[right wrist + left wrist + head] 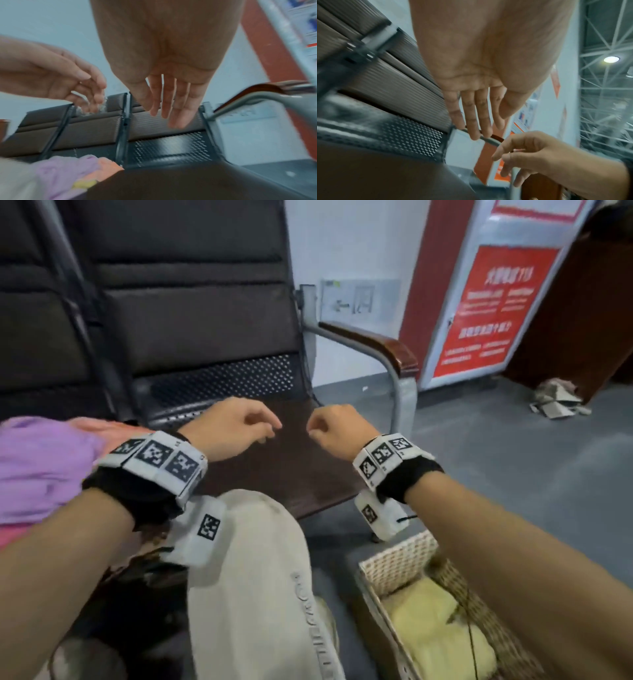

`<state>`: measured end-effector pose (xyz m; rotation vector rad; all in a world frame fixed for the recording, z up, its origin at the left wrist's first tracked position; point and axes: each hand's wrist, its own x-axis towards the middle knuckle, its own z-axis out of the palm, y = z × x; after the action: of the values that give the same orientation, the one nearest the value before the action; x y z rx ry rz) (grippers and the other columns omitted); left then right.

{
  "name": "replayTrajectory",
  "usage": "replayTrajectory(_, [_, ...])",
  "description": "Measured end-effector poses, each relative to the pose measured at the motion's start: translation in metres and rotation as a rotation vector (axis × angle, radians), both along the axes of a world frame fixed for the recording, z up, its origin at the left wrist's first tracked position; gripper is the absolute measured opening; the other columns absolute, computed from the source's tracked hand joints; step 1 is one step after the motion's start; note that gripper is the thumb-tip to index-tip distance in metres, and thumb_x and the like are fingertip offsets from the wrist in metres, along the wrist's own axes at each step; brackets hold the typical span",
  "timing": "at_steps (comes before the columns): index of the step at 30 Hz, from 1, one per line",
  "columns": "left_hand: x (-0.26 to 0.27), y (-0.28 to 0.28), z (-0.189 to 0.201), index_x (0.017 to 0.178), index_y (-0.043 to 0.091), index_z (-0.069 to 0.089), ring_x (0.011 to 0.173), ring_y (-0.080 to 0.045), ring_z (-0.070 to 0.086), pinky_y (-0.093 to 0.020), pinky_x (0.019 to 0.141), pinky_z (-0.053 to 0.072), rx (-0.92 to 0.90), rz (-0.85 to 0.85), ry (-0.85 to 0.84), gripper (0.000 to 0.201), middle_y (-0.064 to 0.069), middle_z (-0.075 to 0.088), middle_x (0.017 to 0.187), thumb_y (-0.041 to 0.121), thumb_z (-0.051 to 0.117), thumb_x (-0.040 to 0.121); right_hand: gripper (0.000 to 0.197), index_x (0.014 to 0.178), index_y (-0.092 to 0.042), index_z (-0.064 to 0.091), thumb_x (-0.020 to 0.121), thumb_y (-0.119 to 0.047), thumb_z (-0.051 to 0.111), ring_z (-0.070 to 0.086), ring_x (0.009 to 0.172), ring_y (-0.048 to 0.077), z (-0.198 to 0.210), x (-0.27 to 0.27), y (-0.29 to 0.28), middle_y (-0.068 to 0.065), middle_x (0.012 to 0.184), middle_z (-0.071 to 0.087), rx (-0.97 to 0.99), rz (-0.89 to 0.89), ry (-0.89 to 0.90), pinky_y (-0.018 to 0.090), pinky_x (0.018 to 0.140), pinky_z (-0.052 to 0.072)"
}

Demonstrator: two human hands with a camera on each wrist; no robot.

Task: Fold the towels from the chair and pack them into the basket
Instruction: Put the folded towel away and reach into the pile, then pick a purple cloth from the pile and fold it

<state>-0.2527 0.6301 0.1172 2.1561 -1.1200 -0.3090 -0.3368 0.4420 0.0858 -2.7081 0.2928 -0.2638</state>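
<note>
A heap of towels (41, 470), purple over pink, lies on the neighbouring seat at the left; in the right wrist view the heap (68, 171) shows purple, orange-pink and a bit of yellow. A folded yellow towel (438, 631) lies in the woven basket (394, 563) on the floor at the lower right. My left hand (260, 428) and right hand (318, 426) hover close together over the bare brown chair seat (291, 467). Both hold nothing. The wrist views show the left fingers (477, 115) and right fingers (173, 106) relaxed and nearly straight.
The chair's wooden armrest (376, 344) on a grey metal frame stands to the right of the seat. My knee in beige trousers (257, 559) is between seat and basket. A red poster board (489, 309) and crumpled paper (555, 402) are at the back right.
</note>
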Motion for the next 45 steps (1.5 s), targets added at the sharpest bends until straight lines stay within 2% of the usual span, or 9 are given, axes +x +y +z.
replayTrajectory(3, [0.039, 0.062, 0.003, 0.088, 0.025, 0.066, 0.083, -0.014, 0.069, -0.031, 0.081, 0.052, -0.026, 0.14, 0.046, 0.019, 0.003, 0.071, 0.086, 0.01, 0.055, 0.091, 0.016, 0.098, -0.017, 0.069, 0.09, -0.017, 0.055, 0.062, 0.098, 0.021, 0.028, 0.061, 0.049, 0.004, 0.102, 0.07, -0.012, 0.135, -0.002, 0.028, 0.082, 0.047])
replayTrajectory(7, [0.08, 0.134, -0.01, 0.091, 0.011, 0.069, 0.083, -0.022, 0.067, -0.021, 0.078, 0.052, -0.102, 0.317, 0.058, 0.016, -0.007, 0.071, 0.087, 0.0, 0.058, 0.087, 0.018, 0.103, -0.016, 0.069, 0.091, -0.022, 0.057, 0.062, 0.1, 0.02, 0.037, 0.128, 0.122, 0.005, 0.106, 0.069, -0.005, 0.292, 0.059, 0.024, 0.078, 0.043])
replayTrajectory(14, [0.13, 0.224, -0.055, 0.106, 0.014, 0.067, 0.096, -0.02, 0.061, -0.024, 0.087, 0.043, 0.263, 0.476, -0.027, 0.023, -0.004, 0.069, 0.101, 0.007, 0.056, 0.087, 0.022, 0.104, -0.008, 0.069, 0.086, -0.018, 0.061, 0.062, 0.103, 0.028, -0.041, 0.2, 0.221, 0.012, 0.108, 0.069, 0.015, 0.487, 0.278, 0.032, 0.086, 0.047])
replayTrajectory(24, [0.172, 0.285, -0.079, 0.113, 0.011, 0.061, 0.103, -0.023, 0.059, -0.027, 0.089, 0.044, 0.496, 0.548, 0.069, 0.025, -0.008, 0.064, 0.111, 0.012, 0.056, 0.088, 0.031, 0.085, -0.018, 0.056, 0.072, -0.03, 0.081, 0.048, 0.072, 0.013, -0.112, 0.25, 0.3, -0.003, 0.081, 0.054, 0.179, 0.663, 0.253, 0.024, 0.066, 0.035])
replayTrajectory(29, [0.175, 0.281, -0.085, 0.107, 0.011, 0.064, 0.098, -0.023, 0.062, -0.024, 0.083, 0.048, 0.526, 0.474, 0.103, 0.023, -0.007, 0.065, 0.11, 0.013, 0.061, 0.085, 0.017, 0.075, -0.009, 0.061, 0.077, -0.018, 0.075, 0.049, 0.067, 0.016, -0.111, 0.254, 0.295, 0.0, 0.072, 0.056, 0.129, 0.764, 0.225, 0.027, 0.062, 0.036])
replayTrajectory(32, [0.173, 0.278, -0.086, 0.106, 0.014, 0.063, 0.063, -0.004, 0.055, -0.004, 0.051, 0.038, 0.531, 0.441, 0.102, 0.021, -0.002, 0.063, 0.1, 0.023, 0.062, 0.087, 0.016, 0.077, -0.012, 0.054, 0.083, -0.016, 0.067, 0.048, 0.072, 0.018, -0.097, 0.242, 0.288, 0.002, 0.075, 0.054, 0.138, 0.792, 0.208, 0.031, 0.068, 0.038])
replayTrajectory(34, [0.169, 0.276, -0.084, 0.097, 0.02, 0.061, 0.048, 0.004, 0.047, -0.005, 0.041, 0.032, 0.529, 0.422, 0.092, 0.02, 0.006, 0.058, 0.08, 0.038, 0.06, 0.088, 0.015, 0.078, -0.015, 0.052, 0.085, -0.012, 0.065, 0.047, 0.072, 0.016, -0.082, 0.234, 0.279, -0.003, 0.073, 0.053, 0.29, 0.749, 0.124, 0.027, 0.068, 0.038])
replayTrajectory(38, [0.157, 0.273, -0.077, 0.087, 0.025, 0.058, 0.071, -0.01, 0.058, -0.023, 0.064, 0.046, 0.437, 0.394, 0.082, 0.035, 0.011, 0.062, 0.078, 0.06, 0.059, 0.08, 0.024, 0.074, -0.02, 0.048, 0.09, -0.005, 0.059, 0.044, 0.068, 0.013, -0.044, 0.219, 0.249, -0.002, 0.069, 0.049, 0.561, 0.607, -0.081, 0.027, 0.065, 0.036])
replayTrajectory(45, [0.137, 0.251, -0.073, 0.1, 0.012, 0.065, 0.084, -0.016, 0.06, -0.026, 0.077, 0.049, 0.362, 0.367, -0.042, 0.03, -0.003, 0.067, 0.098, 0.032, 0.072, 0.08, 0.025, 0.074, -0.02, 0.049, 0.095, -0.008, 0.054, 0.04, 0.048, 0.0, 0.013, 0.181, 0.177, -0.011, 0.054, 0.047, 0.843, 0.373, -0.329, 0.014, 0.048, 0.034])
